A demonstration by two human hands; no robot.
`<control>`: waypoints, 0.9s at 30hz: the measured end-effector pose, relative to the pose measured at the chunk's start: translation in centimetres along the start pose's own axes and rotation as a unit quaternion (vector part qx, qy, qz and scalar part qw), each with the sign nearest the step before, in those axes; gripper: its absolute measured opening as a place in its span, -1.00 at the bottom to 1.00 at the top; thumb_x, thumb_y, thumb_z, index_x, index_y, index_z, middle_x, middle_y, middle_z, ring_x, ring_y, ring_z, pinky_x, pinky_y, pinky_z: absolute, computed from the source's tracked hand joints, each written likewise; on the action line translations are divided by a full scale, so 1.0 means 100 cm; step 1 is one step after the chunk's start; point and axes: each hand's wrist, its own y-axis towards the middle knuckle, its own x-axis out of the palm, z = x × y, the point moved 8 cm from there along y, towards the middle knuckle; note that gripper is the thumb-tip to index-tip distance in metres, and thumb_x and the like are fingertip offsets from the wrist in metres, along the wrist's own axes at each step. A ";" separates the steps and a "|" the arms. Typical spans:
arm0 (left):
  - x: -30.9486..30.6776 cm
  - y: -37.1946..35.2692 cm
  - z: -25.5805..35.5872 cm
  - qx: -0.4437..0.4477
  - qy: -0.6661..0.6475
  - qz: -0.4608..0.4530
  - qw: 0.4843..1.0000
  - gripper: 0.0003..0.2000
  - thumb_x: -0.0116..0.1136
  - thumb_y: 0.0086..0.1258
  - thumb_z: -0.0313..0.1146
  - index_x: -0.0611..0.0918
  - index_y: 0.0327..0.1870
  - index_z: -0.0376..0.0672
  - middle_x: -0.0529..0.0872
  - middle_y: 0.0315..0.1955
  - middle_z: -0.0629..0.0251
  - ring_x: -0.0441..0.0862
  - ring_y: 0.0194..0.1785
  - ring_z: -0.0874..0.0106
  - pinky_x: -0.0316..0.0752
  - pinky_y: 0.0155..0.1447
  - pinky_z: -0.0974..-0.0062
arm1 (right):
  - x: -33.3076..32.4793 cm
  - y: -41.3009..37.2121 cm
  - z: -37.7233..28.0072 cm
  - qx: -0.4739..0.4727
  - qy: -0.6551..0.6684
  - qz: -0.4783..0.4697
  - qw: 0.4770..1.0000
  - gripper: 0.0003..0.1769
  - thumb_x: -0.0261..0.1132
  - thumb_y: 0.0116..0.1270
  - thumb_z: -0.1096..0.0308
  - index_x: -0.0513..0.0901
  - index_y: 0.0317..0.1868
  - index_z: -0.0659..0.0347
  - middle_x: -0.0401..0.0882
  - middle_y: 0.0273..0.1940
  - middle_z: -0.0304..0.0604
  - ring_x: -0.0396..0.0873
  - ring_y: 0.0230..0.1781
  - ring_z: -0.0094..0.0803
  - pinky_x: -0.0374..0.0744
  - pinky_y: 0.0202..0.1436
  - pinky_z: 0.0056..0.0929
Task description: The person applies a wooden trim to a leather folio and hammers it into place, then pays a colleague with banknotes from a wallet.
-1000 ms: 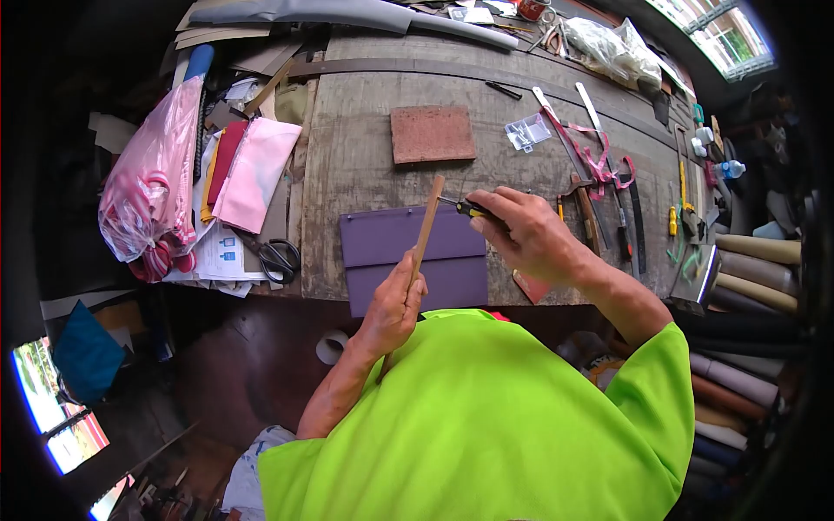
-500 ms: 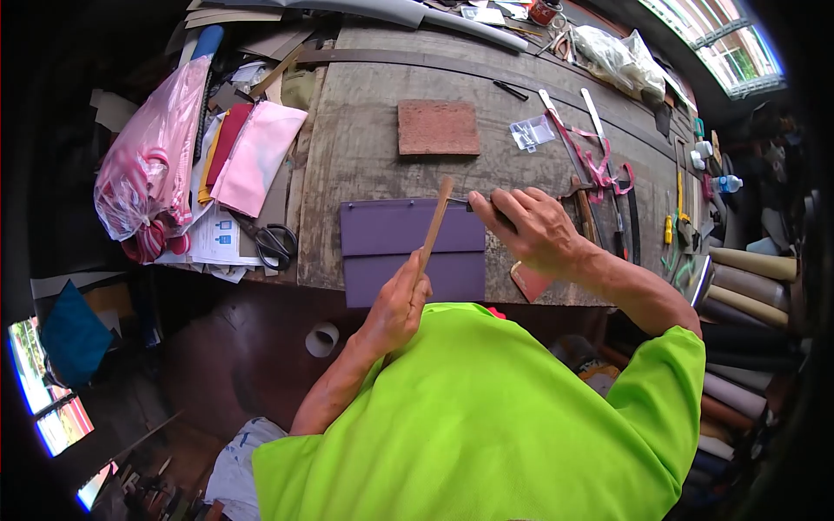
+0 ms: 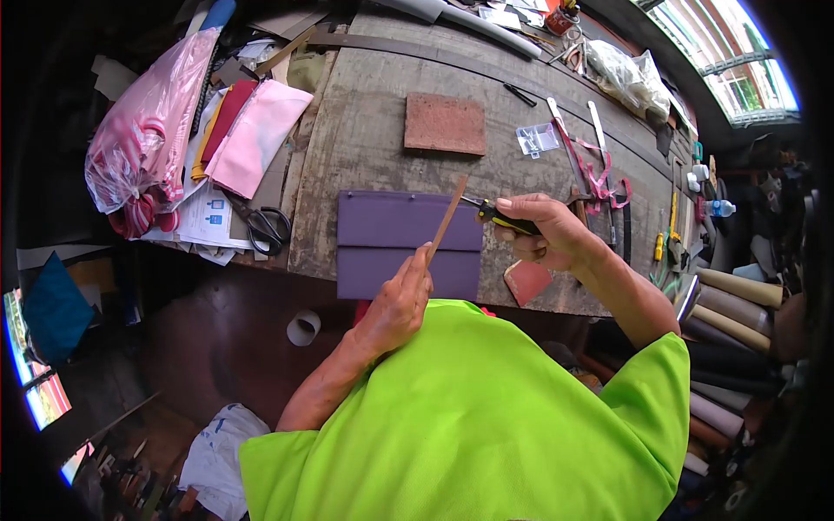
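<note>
My left hand (image 3: 395,302) is closed around the lower end of a narrow tan strip (image 3: 449,214), which looks like leather and stands slanted up over the bench. My right hand (image 3: 554,230) grips a screwdriver (image 3: 516,221) with a black and yellow handle. Its thin metal shaft points left, and the tip is at the strip near its upper end; whether it touches cannot be made out. Below both lies a folded purple piece (image 3: 373,219) with small studs along its far edge. A reddish, worn rectangular block (image 3: 445,124) rests farther back.
Scissors (image 3: 268,229), pink cloth (image 3: 261,139) and a plastic bag (image 3: 148,130) occupy the left side. At right are a small clear box (image 3: 538,139), a pink ribbon (image 3: 595,182), a hammer (image 3: 578,201) and a coral-coloured piece (image 3: 527,282) by the near edge.
My right hand has turned, so the screwdriver's yellow and black handle now shows. The strip is still in my left hand, and the view has shifted slightly.
</note>
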 end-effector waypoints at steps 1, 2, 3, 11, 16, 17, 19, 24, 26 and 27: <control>-0.001 0.002 0.001 -0.002 -0.004 0.000 1.000 -0.44 -0.01 0.51 -0.65 0.19 0.51 -0.53 0.56 -0.10 -0.10 0.65 -0.19 0.11 0.60 -0.06 0.22 | 0.000 0.000 0.004 0.022 0.044 -0.013 0.999 -0.63 0.28 0.57 0.17 0.65 0.08 0.35 0.47 -0.40 -0.33 0.14 -0.71 -0.74 0.05 -0.66 -0.61; 0.000 0.002 0.001 -0.006 -0.008 0.001 1.000 -0.44 -0.01 0.50 -0.65 0.19 0.51 -0.53 0.56 -0.09 -0.11 0.65 -0.18 0.10 0.60 -0.06 0.21 | 0.001 -0.001 0.005 0.026 0.054 -0.042 0.997 -0.63 0.27 0.58 0.16 0.67 0.08 0.36 0.48 -0.40 -0.33 0.16 -0.69 -0.74 0.08 -0.65 -0.63; 0.001 0.002 0.001 -0.010 -0.012 0.000 1.000 -0.44 0.00 0.50 -0.66 0.20 0.50 -0.52 0.57 -0.07 -0.12 0.66 -0.18 0.10 0.60 -0.05 0.21 | -0.005 0.001 0.003 -0.002 -0.017 -0.007 1.000 -0.62 0.26 0.59 0.17 0.66 0.11 0.36 0.47 -0.40 -0.33 0.18 -0.69 -0.72 0.11 -0.65 -0.61; 0.004 0.010 -0.014 0.000 -0.038 0.015 0.999 -0.48 0.01 0.56 -0.60 0.26 0.52 -0.45 0.58 -0.25 0.09 0.60 -0.29 0.29 0.55 -0.17 0.37 | 0.038 -0.035 -0.022 -0.516 -0.754 0.180 0.364 -0.50 0.39 0.30 0.41 0.63 0.26 0.32 0.45 -0.38 -0.25 0.50 -0.50 -0.45 0.43 -0.50 -0.42; 0.002 0.011 -0.016 -0.022 -0.035 0.013 0.999 -0.49 0.00 0.57 -0.59 0.28 0.52 -0.42 0.58 -0.25 0.11 0.59 -0.28 0.31 0.55 -0.14 0.37 | 0.031 -0.024 -0.026 -0.496 -0.653 0.193 0.539 -0.69 0.34 0.44 0.34 0.67 0.10 0.35 0.44 -0.41 -0.23 0.37 -0.64 -0.51 0.33 -0.61 -0.49; 0.003 0.010 -0.017 -0.016 -0.027 0.013 0.999 -0.49 0.01 0.57 -0.59 0.28 0.52 -0.42 0.58 -0.25 0.11 0.59 -0.28 0.30 0.54 -0.14 0.37 | 0.004 -0.007 -0.029 -0.354 -0.503 0.161 0.772 -0.68 0.31 0.49 0.28 0.67 0.08 0.36 0.44 -0.43 -0.24 0.33 -0.67 -0.55 0.29 -0.64 -0.51; 0.002 0.009 -0.015 -0.014 -0.022 0.006 1.000 -0.49 0.01 0.57 -0.58 0.28 0.52 -0.41 0.58 -0.25 0.10 0.60 -0.27 0.29 0.54 -0.13 0.36 | -0.015 0.002 0.002 0.019 -0.074 0.057 0.995 -0.64 0.23 0.59 0.18 0.66 0.05 0.37 0.45 -0.45 -0.27 0.24 -0.74 -0.62 0.21 -0.70 -0.56; 0.001 -0.012 -0.015 -0.053 0.070 -0.005 0.996 -0.53 -0.01 0.61 -0.50 0.31 0.49 -0.38 0.57 -0.27 0.04 0.60 -0.27 0.23 0.54 -0.10 0.27 | -0.029 -0.005 -0.003 0.012 -0.011 0.074 0.997 -0.61 0.24 0.58 0.12 0.63 0.07 0.33 0.48 -0.47 -0.28 0.23 -0.77 -0.62 0.22 -0.72 -0.57; 0.003 -0.020 -0.025 -0.104 0.023 -0.015 0.994 -0.57 -0.03 0.63 -0.45 0.34 0.44 -0.38 0.62 -0.10 -0.13 0.64 -0.11 -0.05 0.52 0.01 0.09 | -0.036 -0.005 0.001 0.006 0.011 0.086 0.996 -0.63 0.27 0.56 0.14 0.63 0.09 0.31 0.49 -0.46 -0.28 0.26 -0.77 -0.58 0.26 -0.71 -0.54; 0.005 -0.026 -0.028 -0.133 0.000 -0.020 0.991 -0.59 -0.04 0.63 -0.43 0.35 0.41 -0.38 0.65 -0.02 -0.22 0.66 -0.04 -0.19 0.51 0.07 0.01 | -0.043 -0.009 -0.022 -0.156 -0.272 0.167 0.935 -0.68 0.28 0.52 0.22 0.63 0.09 0.29 0.51 -0.43 -0.25 0.33 -0.71 -0.51 0.33 -0.64 -0.50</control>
